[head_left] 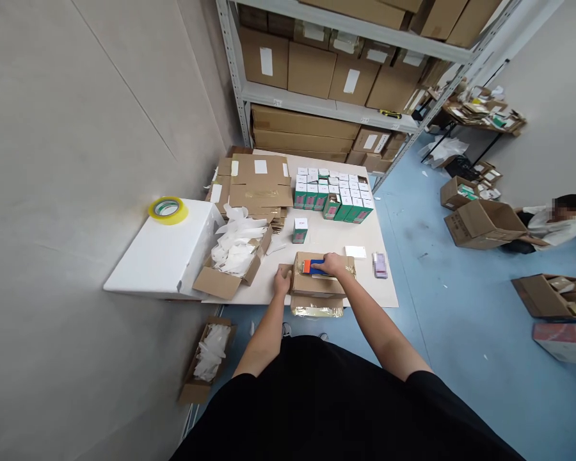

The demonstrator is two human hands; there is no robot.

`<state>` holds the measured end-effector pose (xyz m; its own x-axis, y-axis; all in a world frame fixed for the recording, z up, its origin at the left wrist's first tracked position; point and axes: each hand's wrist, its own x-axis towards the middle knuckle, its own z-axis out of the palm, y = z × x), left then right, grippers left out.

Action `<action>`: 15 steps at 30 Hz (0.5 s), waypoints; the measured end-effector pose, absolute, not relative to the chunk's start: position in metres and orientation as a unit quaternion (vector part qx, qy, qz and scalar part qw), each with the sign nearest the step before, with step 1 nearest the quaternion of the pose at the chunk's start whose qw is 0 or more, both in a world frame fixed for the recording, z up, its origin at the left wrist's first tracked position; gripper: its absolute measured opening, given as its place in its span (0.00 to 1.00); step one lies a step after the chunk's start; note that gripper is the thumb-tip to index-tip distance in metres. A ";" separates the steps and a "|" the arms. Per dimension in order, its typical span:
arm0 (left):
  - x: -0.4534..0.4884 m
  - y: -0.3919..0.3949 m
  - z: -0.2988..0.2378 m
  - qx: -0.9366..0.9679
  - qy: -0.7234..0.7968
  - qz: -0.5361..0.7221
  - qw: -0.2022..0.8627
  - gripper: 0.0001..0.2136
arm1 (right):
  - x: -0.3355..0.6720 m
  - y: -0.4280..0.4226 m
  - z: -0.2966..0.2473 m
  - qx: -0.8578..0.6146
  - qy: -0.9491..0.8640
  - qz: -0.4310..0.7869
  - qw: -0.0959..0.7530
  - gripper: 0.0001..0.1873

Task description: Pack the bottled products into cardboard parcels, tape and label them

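Observation:
A cardboard box (317, 285) with shiny tape on it lies in front of me at the table's near edge, a flap hanging toward me. My left hand (282, 280) grips the box at its left side, fingers curled by a side flap. Over the box top, my right hand (333, 264) is closed around a blue-and-orange hand tool (308, 266), whose orange end points left. The exact kind of tool is too small to tell. Just beyond the box stands a single green-and-white carton (300, 231). A white card or pad (355, 251) and a purple pack (379, 265) lie to the right.
Rows of green-and-white cartons (333, 192) stand at the back of the table (384, 291). Left are flattened cardboard (260, 192), an open box of white wrapping (237, 246) and yellow tape (168, 210). Shelves (317, 96) rise behind. A person (554, 221) sits far right.

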<state>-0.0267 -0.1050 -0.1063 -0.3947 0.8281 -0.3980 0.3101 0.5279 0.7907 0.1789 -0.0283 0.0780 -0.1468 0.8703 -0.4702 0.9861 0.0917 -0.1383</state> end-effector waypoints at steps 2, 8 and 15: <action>-0.029 -0.106 -0.097 0.378 0.790 0.295 0.383 0.19 | 0.178 -0.029 0.082 0.637 0.728 -0.211 0.140 0.33; -0.019 -0.087 -0.064 0.496 0.726 0.297 0.374 0.20 | 0.173 -0.031 0.093 0.625 0.736 -0.208 0.155 0.28; -0.004 -0.087 -0.060 0.504 0.758 0.222 0.349 0.19 | 0.166 -0.028 0.084 0.622 0.733 -0.220 0.166 0.31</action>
<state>-0.0040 -0.0872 -0.0605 -0.2486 0.9194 -0.3048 0.6097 0.3930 0.6884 0.1659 -0.0275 0.0838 -0.1706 0.8385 -0.5174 0.9849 0.1292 -0.1154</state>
